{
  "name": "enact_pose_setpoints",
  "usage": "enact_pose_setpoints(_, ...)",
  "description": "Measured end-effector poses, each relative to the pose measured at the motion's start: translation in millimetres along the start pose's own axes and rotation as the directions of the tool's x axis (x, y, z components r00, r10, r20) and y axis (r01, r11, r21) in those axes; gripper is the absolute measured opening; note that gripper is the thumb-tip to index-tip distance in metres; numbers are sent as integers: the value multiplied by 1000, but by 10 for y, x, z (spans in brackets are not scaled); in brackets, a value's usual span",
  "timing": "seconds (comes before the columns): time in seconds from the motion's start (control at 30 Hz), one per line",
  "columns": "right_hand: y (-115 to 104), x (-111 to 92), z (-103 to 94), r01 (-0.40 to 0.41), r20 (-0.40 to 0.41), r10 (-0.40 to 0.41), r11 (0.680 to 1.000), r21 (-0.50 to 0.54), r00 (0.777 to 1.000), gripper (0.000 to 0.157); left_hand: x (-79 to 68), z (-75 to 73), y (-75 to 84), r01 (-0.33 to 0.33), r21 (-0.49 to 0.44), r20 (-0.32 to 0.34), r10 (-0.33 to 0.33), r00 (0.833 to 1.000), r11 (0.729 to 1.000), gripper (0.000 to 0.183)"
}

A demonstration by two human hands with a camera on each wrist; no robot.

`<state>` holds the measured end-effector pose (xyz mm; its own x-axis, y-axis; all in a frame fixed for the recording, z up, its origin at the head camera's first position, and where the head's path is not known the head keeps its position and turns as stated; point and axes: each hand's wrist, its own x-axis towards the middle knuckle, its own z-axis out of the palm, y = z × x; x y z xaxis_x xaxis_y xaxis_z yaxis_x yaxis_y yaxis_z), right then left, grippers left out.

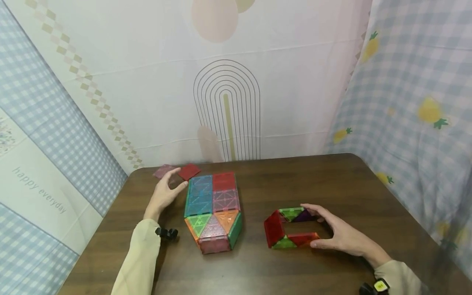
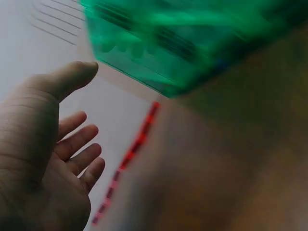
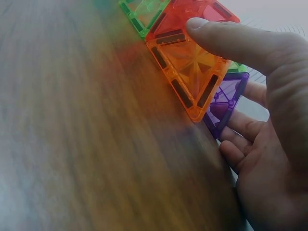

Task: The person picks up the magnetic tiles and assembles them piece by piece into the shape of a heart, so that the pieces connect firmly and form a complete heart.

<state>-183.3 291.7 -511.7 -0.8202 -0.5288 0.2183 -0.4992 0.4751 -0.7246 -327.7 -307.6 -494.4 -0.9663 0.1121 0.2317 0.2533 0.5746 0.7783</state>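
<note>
A closed-top shape of translucent magnetic tiles point(image 1: 225, 200) stands mid-table, its top blue, red, pink, green and orange. Close to its far left side is my left hand point(image 1: 164, 196), thumb and fingers spread and holding nothing. In the left wrist view that palm faces a green tile wall point(image 2: 139, 53). On the right, my right hand point(image 1: 341, 235) spans the open end of a smaller magnetic tile frame point(image 1: 274, 229). Its thumb rests on the frame's near side, by an orange triangle tile point(image 3: 192, 72); the other fingers are behind a purple triangle tile point(image 3: 226, 103) on the far side.
A loose red tile point(image 1: 189, 171) and a loose pink tile point(image 1: 161, 171) lie near the back left edge of the brown wooden table point(image 1: 295, 180). Printed cloth point(image 1: 291, 102) hangs right behind the table and along both sides.
</note>
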Motion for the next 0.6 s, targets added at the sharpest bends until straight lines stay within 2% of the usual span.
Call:
enact_pose_setpoints(0.13, 0, 2, 1, -12, 0, 12, 1000, 5, 1000, 92, -10, 57, -67, -1, 73, 51, -3, 999, 997, 72)
enact_pose_setpoints(0.4, -9, -3, 14, -30, -7, 30, 1000, -9, 1000, 92, -8, 60, -111, -12, 110, 132, -3, 991, 994, 69)
enact_pose_setpoints(0.5, -5, -4, 5, -42, -10, 42, 999, -20, 999, 91, 1, 66, -94, -20, 143, 136, 0, 991, 990, 69)
enact_pose_setpoints(0.6, 2, -9, 0, -48, -13, 48, 999, -23, 999, 91, 7, 74, -86, -36, 173, 114, 16, 993, 984, 67)
